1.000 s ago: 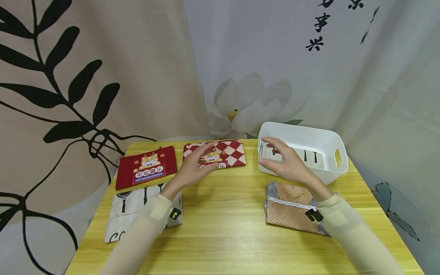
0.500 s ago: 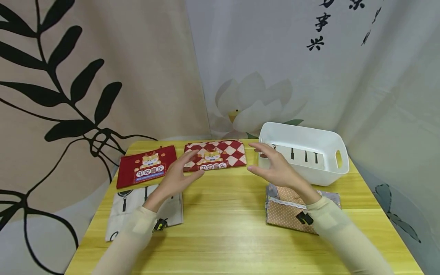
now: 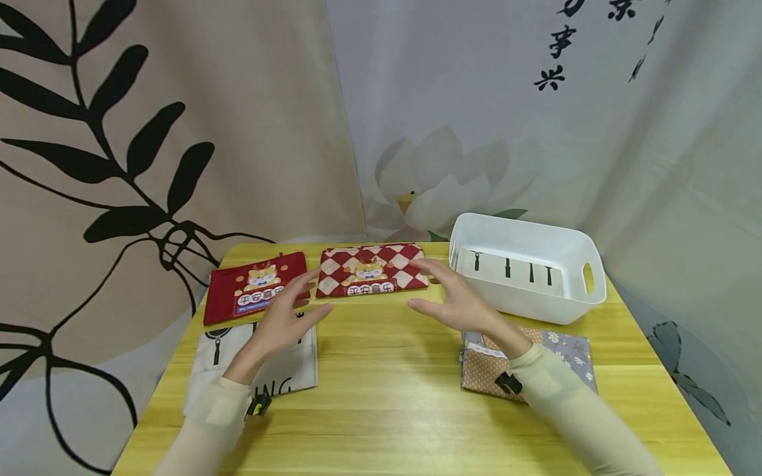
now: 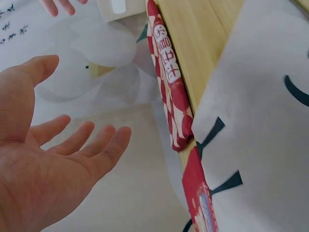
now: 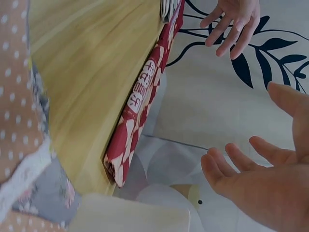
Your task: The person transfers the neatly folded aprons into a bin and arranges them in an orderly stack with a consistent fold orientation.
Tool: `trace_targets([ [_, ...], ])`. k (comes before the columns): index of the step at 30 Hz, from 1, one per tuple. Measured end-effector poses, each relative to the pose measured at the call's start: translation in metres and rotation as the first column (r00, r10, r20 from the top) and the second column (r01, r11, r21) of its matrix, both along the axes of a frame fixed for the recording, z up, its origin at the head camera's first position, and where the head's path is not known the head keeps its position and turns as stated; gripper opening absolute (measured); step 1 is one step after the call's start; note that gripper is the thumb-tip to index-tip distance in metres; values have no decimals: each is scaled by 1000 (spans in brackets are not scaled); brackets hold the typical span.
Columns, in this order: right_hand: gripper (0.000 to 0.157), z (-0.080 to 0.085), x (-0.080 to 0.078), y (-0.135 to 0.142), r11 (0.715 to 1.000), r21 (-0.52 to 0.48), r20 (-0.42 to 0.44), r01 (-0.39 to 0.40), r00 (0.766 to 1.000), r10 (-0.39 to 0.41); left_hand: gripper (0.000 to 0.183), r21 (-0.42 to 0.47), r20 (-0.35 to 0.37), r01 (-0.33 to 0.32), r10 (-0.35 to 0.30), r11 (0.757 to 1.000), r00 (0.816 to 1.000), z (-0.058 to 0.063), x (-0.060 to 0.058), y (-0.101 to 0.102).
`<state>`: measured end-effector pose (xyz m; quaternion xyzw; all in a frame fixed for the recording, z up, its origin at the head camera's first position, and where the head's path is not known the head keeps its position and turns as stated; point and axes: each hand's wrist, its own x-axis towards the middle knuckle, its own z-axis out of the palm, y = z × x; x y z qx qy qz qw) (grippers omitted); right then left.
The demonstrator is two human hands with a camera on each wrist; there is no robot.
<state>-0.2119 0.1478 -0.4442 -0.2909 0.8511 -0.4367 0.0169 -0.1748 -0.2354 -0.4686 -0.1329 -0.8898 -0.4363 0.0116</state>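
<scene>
My left hand (image 3: 280, 327) is held with fingers spread and nothing in it, over the folded white cloth with black print (image 3: 297, 370) and overlapping the edge of the folded plain red cloth (image 3: 229, 297) in the head view. Toward the back middle lies a folded red-and-cream checkered cloth (image 3: 381, 271) with a cartoon animal on it. My right hand (image 3: 458, 304), fingers also extended and holding nothing, hovers beside its right end. Under my right wrist a folded brown dotted and grey floral cloth (image 3: 571, 360) with white lace trim is partly hidden by the sleeve.
A white plastic basket (image 3: 524, 231) with handle holes stands at the back right, with a folded white cloth (image 3: 518, 271) inside. A printed curtain (image 3: 268, 132) hangs right behind the wooden table (image 3: 381, 396).
Both hands have moved left, the left one also lower and toward the body. It has come off the checkered cloth in view, and my right hand has left the front of the basket.
</scene>
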Motion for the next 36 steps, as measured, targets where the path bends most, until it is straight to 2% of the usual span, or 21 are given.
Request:
trace_targets([
  [10,79,-9,3,-18,998,54,0,-17,1000,17,79,-12,23,-79,79,997,997,-10,12,-18],
  [17,79,-15,6,-32,995,91,61,-39,998,33,80,-30,50,-129,131,991,990,-19,20,-31],
  [20,79,-20,7,-38,994,95,56,-51,997,46,79,-38,57,-138,140,990,988,-22,24,-38],
  [27,76,-31,8,-56,991,33,68,-127,990,125,79,-68,30,-165,167,984,986,-22,34,-54],
  [36,76,-42,14,-82,988,34,89,-153,985,149,78,-93,-18,-198,197,976,980,-23,44,-71],
])
